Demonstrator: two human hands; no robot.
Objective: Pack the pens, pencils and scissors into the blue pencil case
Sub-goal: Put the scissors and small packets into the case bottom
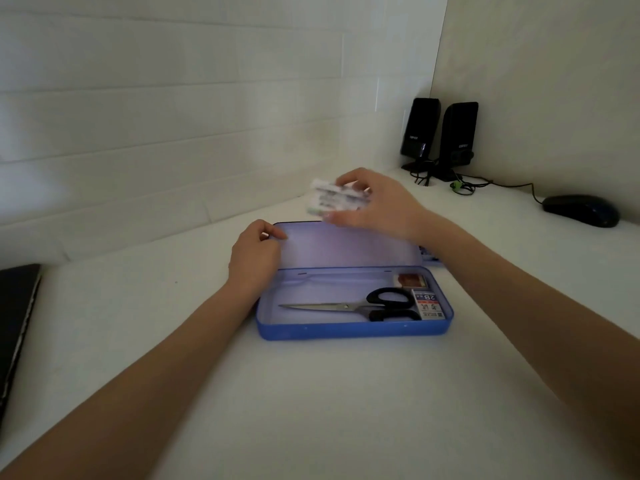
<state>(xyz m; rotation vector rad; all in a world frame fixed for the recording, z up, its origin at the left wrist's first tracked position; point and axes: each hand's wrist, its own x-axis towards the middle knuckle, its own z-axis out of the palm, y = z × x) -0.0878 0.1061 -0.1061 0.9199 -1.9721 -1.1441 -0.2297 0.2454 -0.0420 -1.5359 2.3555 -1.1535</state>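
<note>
The blue pencil case (353, 329) lies open near the middle of the white table (311, 410), its lid (349, 245) tilted back toward the far edge. The left hand (254, 256) pinches the lid's left corner between curled fingers and thumb. The right hand (375, 202) hovers above the lid's far edge, fingers curled round a small blurred bundle (334, 199), white with green marks; it may be a clutch of pens, though the blur hides what it is. Inside the case, black-handled scissors (353, 306) lie lengthwise, blades pointing to the left, handles at the right. Just beside the handles, at the case's right end, sit a small box marked 2B (428, 304) and a reddish-brown item (411, 280) behind it. Toward the table's far right corner stand two black speakers (440, 136) with trailing cables, and a black mouse (581, 210) rests near the right edge. A dark flat object (15, 313) lies at the left edge.
</note>
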